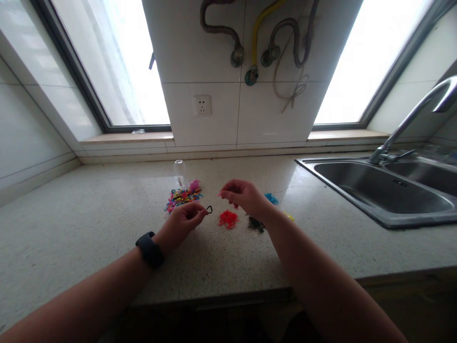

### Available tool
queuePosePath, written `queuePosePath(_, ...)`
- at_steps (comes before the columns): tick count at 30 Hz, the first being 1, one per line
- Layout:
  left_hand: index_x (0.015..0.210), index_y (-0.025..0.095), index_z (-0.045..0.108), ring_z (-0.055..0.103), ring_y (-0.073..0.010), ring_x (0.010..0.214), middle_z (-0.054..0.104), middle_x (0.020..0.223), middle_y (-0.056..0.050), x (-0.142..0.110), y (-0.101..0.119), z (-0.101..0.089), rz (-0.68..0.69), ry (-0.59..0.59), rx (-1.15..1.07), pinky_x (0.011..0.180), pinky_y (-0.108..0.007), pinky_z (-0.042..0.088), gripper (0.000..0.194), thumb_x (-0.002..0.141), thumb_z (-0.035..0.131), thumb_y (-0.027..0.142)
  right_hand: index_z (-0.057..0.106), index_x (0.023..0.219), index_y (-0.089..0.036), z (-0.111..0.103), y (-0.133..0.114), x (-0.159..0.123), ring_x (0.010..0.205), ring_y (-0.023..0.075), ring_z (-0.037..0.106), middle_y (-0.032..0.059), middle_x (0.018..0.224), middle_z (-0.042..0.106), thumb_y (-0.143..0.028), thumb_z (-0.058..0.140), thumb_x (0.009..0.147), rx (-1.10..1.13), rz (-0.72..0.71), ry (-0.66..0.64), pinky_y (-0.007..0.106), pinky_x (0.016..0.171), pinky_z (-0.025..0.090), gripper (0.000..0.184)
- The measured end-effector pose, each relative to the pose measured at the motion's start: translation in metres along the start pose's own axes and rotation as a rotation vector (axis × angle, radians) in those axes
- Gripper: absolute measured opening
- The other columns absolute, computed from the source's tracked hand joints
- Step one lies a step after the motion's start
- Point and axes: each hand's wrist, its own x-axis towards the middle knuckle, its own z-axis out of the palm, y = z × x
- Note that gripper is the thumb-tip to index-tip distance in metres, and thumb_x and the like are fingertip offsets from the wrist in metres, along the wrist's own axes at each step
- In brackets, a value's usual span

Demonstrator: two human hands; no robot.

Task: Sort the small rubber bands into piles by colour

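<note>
My left hand (pixel 186 219), wearing a dark watch (pixel 150 249), pinches a small black rubber band (pixel 209 209) that sticks out as an open loop. Just beyond it lies a mixed heap of colourful rubber bands (pixel 177 199). My right hand (pixel 243 195) is raised over the counter, thumb and fingers closed on a small pink rubber band (pixel 220 194). Below that hand sits a red pile (pixel 228 219). A black pile (pixel 256 224) and a yellow pile (pixel 288 216) are partly covered by my right forearm; a blue pile (pixel 272 198) lies beyond it.
A clear plastic container (pixel 179 172) stands behind the mixed heap. To the right, a steel sink (pixel 342 209) with a tall faucet (pixel 410 119) is set into the speckled counter (pixel 89 214). Pipes and a socket (pixel 203 105) are on the tiled wall.
</note>
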Motion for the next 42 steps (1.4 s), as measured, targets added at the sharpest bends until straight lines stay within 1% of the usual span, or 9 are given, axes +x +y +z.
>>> queuePosePath(2, 0.085, 0.014, 0.063, 0.037, -0.0091, 0.053, 0.046, 0.062, 0.004, 0.0, 0.001, 0.0, -0.003, 0.004, 0.011, 0.048, -0.021, 0.028, 0.029, 0.087, 0.061, 0.043, 0.066, 0.082, -0.019, -0.001, -0.006, -0.001, 0.052, 0.0077, 0.045, -0.0019, 0.07, 0.06, -0.037, 0.074, 0.078, 0.285, 0.001, 0.032, 0.022, 0.046, 0.035, 0.021)
queuePosePath(5, 0.085, 0.015, 0.063, 0.037, -0.0093, 0.054, 0.046, 0.063, 0.004, -0.002, 0.001, 0.0, 0.008, -0.013, 0.026, 0.049, -0.021, 0.029, 0.028, 0.087, 0.061, 0.043, 0.063, 0.077, -0.021, -0.003, -0.015, -0.005, 0.053, 0.0065, 0.041, -0.0042, 0.068, 0.056, -0.032, 0.078, 0.074, 0.627, -0.078, 0.078, 0.02, 0.045, 0.031, 0.019)
queuePosePath(7, 0.085, 0.015, 0.063, 0.038, -0.0096, 0.056, 0.047, 0.064, 0.004, -0.002, 0.0, -0.001, 0.02, -0.026, 0.032, 0.05, -0.022, 0.03, 0.028, 0.087, 0.06, 0.042, 0.063, 0.076, -0.021, -0.005, -0.019, -0.007, 0.054, 0.0066, 0.04, -0.0048, 0.067, 0.053, -0.028, 0.079, 0.074, 0.751, -0.131, 0.075, 0.019, 0.046, 0.029, 0.017)
queuePosePath(10, 0.085, 0.015, 0.064, 0.04, -0.0101, 0.058, 0.049, 0.066, 0.003, -0.002, -0.002, -0.001, 0.029, -0.034, 0.053, 0.052, -0.022, 0.031, 0.028, 0.088, 0.06, 0.042, 0.064, 0.075, -0.021, -0.007, -0.022, -0.01, 0.055, 0.007, 0.038, -0.0045, 0.067, 0.05, -0.026, 0.077, 0.076, 0.805, -0.164, 0.047, 0.02, 0.047, 0.028, 0.014)
queuePosePath(19, 0.083, 0.015, 0.065, 0.04, -0.0104, 0.058, 0.05, 0.066, 0.002, -0.002, -0.001, -0.002, 0.042, -0.03, 0.088, 0.052, -0.023, 0.032, 0.028, 0.088, 0.059, 0.042, 0.061, 0.073, -0.022, -0.019, -0.028, -0.014, 0.055, 0.0077, 0.036, -0.0054, 0.065, 0.046, -0.029, 0.08, 0.072, 0.752, -0.21, 0.029, 0.022, 0.048, 0.028, 0.02)
queuePosePath(25, 0.087, 0.016, 0.066, 0.044, -0.0115, 0.06, 0.054, 0.068, 0.001, -0.002, -0.003, -0.002, 0.046, -0.025, 0.113, 0.052, -0.022, 0.035, 0.027, 0.088, 0.059, 0.042, 0.065, 0.075, -0.021, -0.034, -0.026, -0.013, 0.052, 0.0061, 0.038, -0.0043, 0.066, 0.054, -0.029, 0.082, 0.072, 0.573, -0.237, -0.02, 0.023, 0.047, 0.028, 0.02)
queuePosePath(29, 0.087, 0.016, 0.066, 0.042, -0.0108, 0.058, 0.053, 0.066, 0.002, -0.002, -0.003, -0.002, 0.04, -0.021, 0.11, 0.05, -0.022, 0.033, 0.028, 0.088, 0.058, 0.043, 0.065, 0.073, -0.022, -0.04, -0.027, -0.015, 0.055, 0.0074, 0.042, -0.004, 0.068, 0.054, -0.03, 0.083, 0.07, 0.587, -0.269, 0.036, 0.023, 0.046, 0.03, 0.019)
queuePosePath(38, 0.087, 0.016, 0.067, 0.042, -0.011, 0.057, 0.052, 0.065, 0.002, -0.002, -0.008, -0.001, 0.036, -0.008, 0.108, 0.05, -0.022, 0.033, 0.027, 0.088, 0.06, 0.043, 0.066, 0.069, -0.025, -0.045, -0.031, -0.018, 0.058, 0.0101, 0.046, -0.0019, 0.071, 0.059, -0.036, 0.087, 0.06, 0.498, -0.224, 0.141, 0.026, 0.049, 0.037, 0.025)
queuePosePath(42, 0.085, 0.016, 0.066, 0.042, -0.0108, 0.057, 0.051, 0.065, 0.002, -0.002, -0.006, -0.001, 0.041, -0.017, 0.112, 0.05, -0.021, 0.033, 0.026, 0.088, 0.06, 0.042, 0.072, 0.076, -0.024, -0.051, -0.021, -0.013, 0.059, 0.0104, 0.048, -0.0003, 0.074, 0.065, -0.04, 0.083, 0.067, 0.292, -0.211, 0.117, 0.027, 0.053, 0.04, 0.021)
